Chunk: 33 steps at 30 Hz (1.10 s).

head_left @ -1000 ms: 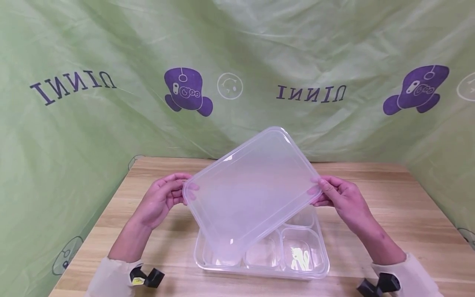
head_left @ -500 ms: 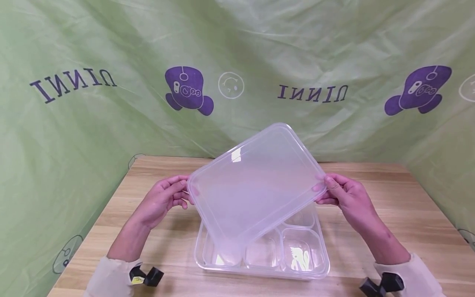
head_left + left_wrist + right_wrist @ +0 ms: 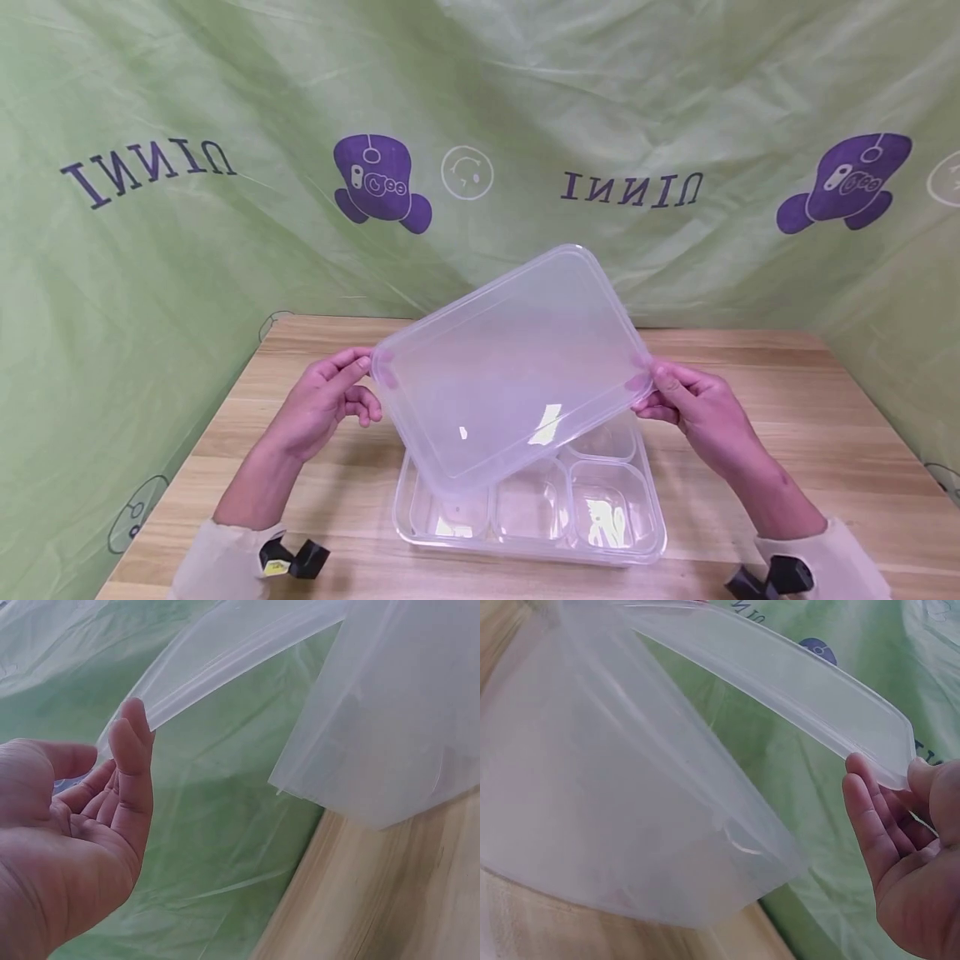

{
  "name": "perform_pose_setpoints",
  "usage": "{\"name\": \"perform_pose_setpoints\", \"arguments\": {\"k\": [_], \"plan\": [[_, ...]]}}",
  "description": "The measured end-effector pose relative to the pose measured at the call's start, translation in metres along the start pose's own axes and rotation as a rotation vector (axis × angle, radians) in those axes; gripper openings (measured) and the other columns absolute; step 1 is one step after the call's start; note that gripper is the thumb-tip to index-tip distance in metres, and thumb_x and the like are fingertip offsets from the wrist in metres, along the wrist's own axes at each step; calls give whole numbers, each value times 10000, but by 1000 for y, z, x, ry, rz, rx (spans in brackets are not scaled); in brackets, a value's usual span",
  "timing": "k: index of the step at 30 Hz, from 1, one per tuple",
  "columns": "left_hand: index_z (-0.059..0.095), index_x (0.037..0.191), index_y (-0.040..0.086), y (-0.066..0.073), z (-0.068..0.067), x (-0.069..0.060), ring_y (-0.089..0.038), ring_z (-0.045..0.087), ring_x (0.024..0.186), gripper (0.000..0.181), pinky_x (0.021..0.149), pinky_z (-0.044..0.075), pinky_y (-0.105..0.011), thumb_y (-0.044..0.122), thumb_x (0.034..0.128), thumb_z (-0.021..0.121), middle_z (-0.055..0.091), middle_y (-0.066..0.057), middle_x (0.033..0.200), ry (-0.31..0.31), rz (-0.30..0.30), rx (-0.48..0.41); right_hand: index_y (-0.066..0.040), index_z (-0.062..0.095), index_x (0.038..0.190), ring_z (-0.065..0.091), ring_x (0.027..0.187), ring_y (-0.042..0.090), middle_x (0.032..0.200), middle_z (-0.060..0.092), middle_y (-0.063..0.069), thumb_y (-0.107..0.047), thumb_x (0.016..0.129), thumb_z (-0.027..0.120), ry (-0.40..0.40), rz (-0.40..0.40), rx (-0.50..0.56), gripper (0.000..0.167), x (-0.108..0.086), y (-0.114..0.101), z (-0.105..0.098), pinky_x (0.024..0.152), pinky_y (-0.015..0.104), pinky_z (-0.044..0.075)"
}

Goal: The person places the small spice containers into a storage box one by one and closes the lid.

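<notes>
A translucent rectangular plastic lid (image 3: 510, 358) hangs tilted above a clear compartment food container (image 3: 532, 546). My left hand (image 3: 318, 404) pinches the lid's left corner between thumb and fingers, the lower fingers loosely curled. At the opposite corner, my right hand (image 3: 701, 408) pinches the lid with its thumb in front. The wrist views show the left hand (image 3: 90, 817) and the right hand (image 3: 907, 840) at the lid's edges, with the container's side (image 3: 630, 802) below. Several compartments show at the container's front and right; the lid hides the rest.
The container stands on a wooden table (image 3: 810, 467) near its front edge. A green printed cloth (image 3: 525, 100) rises behind and at both sides. Black camera mounts (image 3: 292, 558) sit on both sleeves.
The lid has turned slightly, its top corner rising and its lower corner lifting off the container's front left. Light reflections on it have shifted. Both hands keep their grip; the container has not moved.
</notes>
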<state>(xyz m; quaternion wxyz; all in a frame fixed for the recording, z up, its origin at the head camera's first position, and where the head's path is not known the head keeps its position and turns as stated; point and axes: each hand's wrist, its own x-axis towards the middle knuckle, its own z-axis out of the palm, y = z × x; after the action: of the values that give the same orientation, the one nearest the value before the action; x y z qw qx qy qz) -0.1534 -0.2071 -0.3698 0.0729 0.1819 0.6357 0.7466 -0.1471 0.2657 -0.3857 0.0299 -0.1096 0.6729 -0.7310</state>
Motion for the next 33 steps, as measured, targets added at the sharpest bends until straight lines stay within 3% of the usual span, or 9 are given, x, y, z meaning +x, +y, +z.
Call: {"name": "perform_pose_setpoints", "arguments": {"k": [5,10,19,24,33], "plan": [[672,1190,74,5,3,1,-158,684,637,216,541,552,-248,112,1106,477,696,-65,947,19,37,0,-4,665,1318,710,873,156,1055,728,74,-151,1076,564,-3,13,-46,300,-2,5,-2,815,290,586],[679,1163,68,10,6,5,-148,662,611,214,523,542,-240,121,1107,479,679,-64,923,57,93,3,-109,740,1247,707,874,148,1097,727,25,-148,1068,588,-10,32,-101,238,-3,7,-2,820,303,588],[710,1124,87,15,10,10,-132,605,563,223,491,504,-229,120,1104,491,682,-52,881,118,140,0,85,648,1316,679,848,161,958,694,99,-170,1070,588,-58,38,-281,359,-8,6,-3,806,307,594],[702,1177,79,21,10,11,-135,600,566,223,489,509,-235,136,1103,500,683,-62,891,103,155,24,117,635,1305,700,801,219,908,684,122,-162,1068,589,-97,41,-358,369,-9,5,-8,790,308,593],[712,1224,117,28,14,4,-147,596,568,238,505,509,-242,148,1099,512,660,-39,917,128,171,58,4,656,1353,658,836,286,907,679,127,-192,1069,589,-135,66,-439,351,-10,5,-13,753,311,561]]}}
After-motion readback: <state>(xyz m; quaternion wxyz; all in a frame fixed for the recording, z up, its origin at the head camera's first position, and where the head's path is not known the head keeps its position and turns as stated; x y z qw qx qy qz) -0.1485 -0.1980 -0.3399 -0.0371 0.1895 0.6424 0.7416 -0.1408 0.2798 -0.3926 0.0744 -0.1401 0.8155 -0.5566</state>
